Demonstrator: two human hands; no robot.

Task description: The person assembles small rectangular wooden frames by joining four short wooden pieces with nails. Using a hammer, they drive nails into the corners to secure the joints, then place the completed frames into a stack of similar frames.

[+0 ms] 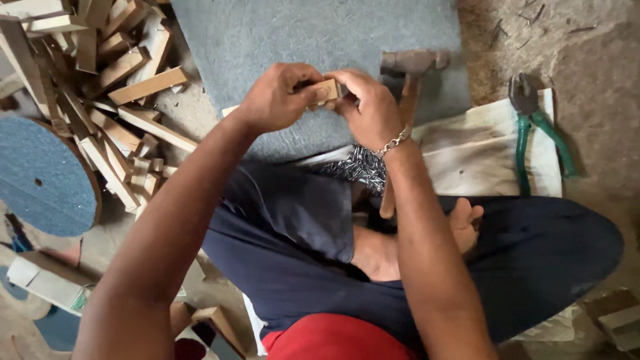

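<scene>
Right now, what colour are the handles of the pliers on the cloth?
Green. The pliers lie on the pale cloth, seen best in the head view.

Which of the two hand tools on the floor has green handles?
The pliers with dark metal jaws, lying on the pale cloth at right. The other tool, the wooden-handled hammer, lies on the grey mat just beyond the right hand.
</scene>
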